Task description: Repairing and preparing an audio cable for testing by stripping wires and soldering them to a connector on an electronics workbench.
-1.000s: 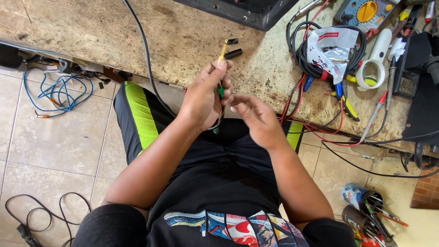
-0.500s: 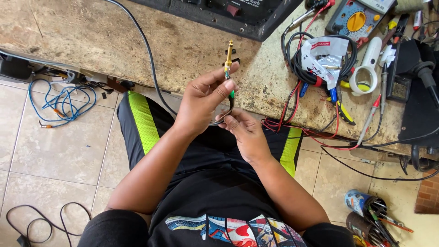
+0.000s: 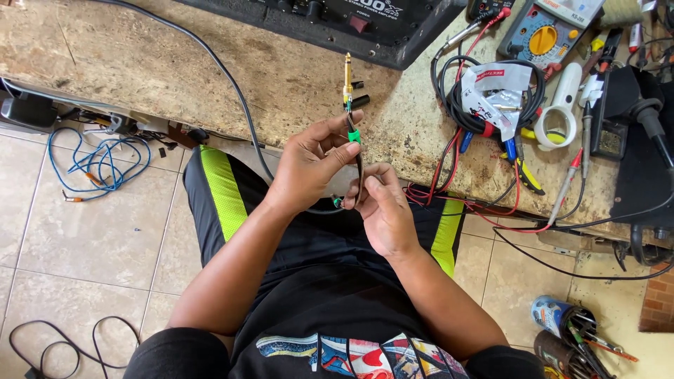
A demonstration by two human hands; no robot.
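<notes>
Gold-tipped plug (image 3: 347,81) before black amplifier (image 3: 330,21)

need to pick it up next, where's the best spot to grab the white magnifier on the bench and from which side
Probably the white magnifier's straight handle, the upper part, taken from above: it lies flat on the stone bench, and its ring end rests against the coiled black cables, so the handle looks freer.
</notes>
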